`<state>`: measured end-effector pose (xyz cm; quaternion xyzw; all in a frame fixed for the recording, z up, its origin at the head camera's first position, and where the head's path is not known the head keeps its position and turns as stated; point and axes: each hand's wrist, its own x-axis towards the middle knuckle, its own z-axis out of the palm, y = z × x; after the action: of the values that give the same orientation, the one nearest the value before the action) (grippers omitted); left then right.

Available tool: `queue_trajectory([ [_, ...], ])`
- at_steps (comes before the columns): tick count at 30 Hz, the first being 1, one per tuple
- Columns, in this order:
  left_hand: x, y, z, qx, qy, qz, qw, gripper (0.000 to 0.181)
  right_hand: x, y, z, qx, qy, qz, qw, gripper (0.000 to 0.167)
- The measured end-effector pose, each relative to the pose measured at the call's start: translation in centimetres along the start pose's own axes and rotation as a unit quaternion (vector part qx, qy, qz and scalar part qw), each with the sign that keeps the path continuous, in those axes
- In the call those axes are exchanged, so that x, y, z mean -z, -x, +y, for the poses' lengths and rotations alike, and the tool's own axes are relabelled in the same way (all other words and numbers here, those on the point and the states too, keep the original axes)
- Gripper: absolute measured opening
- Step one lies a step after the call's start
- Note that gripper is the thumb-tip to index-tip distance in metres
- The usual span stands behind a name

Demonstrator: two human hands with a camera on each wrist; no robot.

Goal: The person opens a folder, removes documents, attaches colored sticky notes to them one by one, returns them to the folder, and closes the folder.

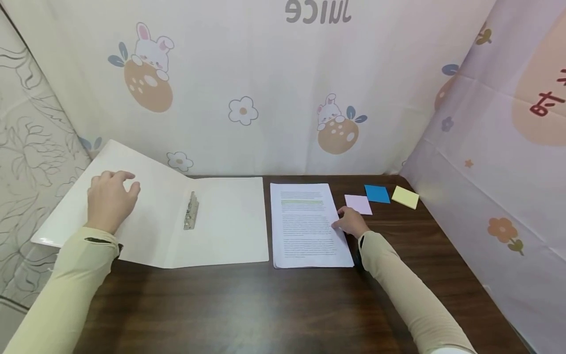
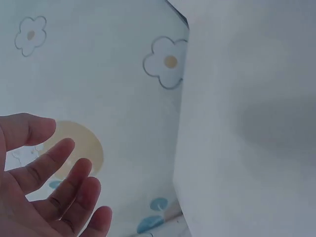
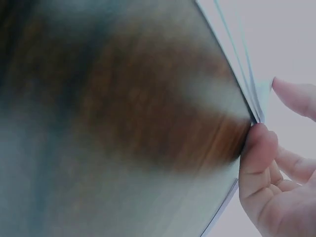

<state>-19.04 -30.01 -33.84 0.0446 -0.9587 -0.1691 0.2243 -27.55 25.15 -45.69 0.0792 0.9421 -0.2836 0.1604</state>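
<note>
My left hand (image 1: 109,199) hovers over the left cover of an open white lever-arch folder (image 1: 230,221), touching nothing. In the left wrist view the fingers (image 2: 64,192) are spread and loosely bent, apart from the white cover (image 2: 247,98). A metal clip (image 1: 191,211) sits near the folder's spine. Right of the folder lies a stack of printed sheets (image 1: 305,231) with one line marked yellow-green. My right hand (image 1: 352,222) is at its right edge. In the right wrist view, thumb and fingers (image 3: 259,148) pinch the sheets' edge (image 3: 252,94), where layers are slightly parted.
Right of the sheets lie lilac (image 1: 359,204), blue (image 1: 377,193) and yellow (image 1: 405,197) sticky-note pads. The dark wooden table (image 1: 247,309) is bounded by a printed curtain (image 1: 283,98) at the back and right. The folder's left cover leans up against the left side.
</note>
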Motion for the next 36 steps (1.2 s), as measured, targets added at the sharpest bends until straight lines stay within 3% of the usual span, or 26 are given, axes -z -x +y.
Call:
queue_trajectory([
  [6,-1.3,0.0,2.0,-0.017,0.030,-0.031,0.9989,0.034,-0.2,0.1,0.4,0.011,-0.002,0.001,0.9999,0.056],
  [13,-2.2,0.6,5.1,-0.018,0.073,-0.095,0.9926,0.036,-0.4,0.1,0.4,0.022,0.002,-0.003,0.9998,0.056],
  [20,-3.9,0.6,7.1,-0.036,0.100,-0.120,0.9871,0.035,-0.4,0.0,0.3,0.031,0.009,-0.007,0.9995,0.067],
  [29,-6.7,1.3,9.0,-0.038,0.109,-0.157,0.9808,0.035,-0.6,-0.4,0.6,0.035,0.025,-0.015,0.9989,0.062],
  [36,-8.3,1.5,10.5,-0.044,0.122,-0.166,0.9776,0.035,-0.7,-0.6,0.7,0.040,0.034,-0.011,0.9986,0.062],
])
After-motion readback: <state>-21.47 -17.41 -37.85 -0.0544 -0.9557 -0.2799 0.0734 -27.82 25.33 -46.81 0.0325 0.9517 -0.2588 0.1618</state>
